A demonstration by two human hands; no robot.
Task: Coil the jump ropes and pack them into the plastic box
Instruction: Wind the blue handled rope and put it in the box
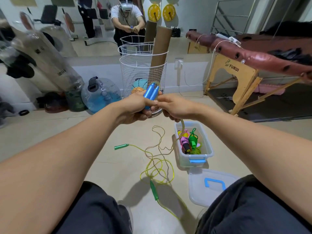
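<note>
Head view: I judge the job abt half done; the clear plastic box with blue latch (194, 159) at my 5 o'clock on the floor already holds coiled ropes, pink and green ones (190, 142); its clear lid w/ blue handle (211, 184) lies off, just beside it at 6.

My left hand (135, 108) is wrapped tight round the two glossy blue plastic handles (151, 95), held together, tips up; my right hand (175, 107) pinches their pale translucent cord (158, 142) close by the handles; the cord hangs slack past the box's edge and sprawls uncoiled on the floor.

Left to do: coil it, then the yellow-green cord rope w/ green handles (154, 190), loose on the floor at 6, tangled w/ the pale one.
</note>
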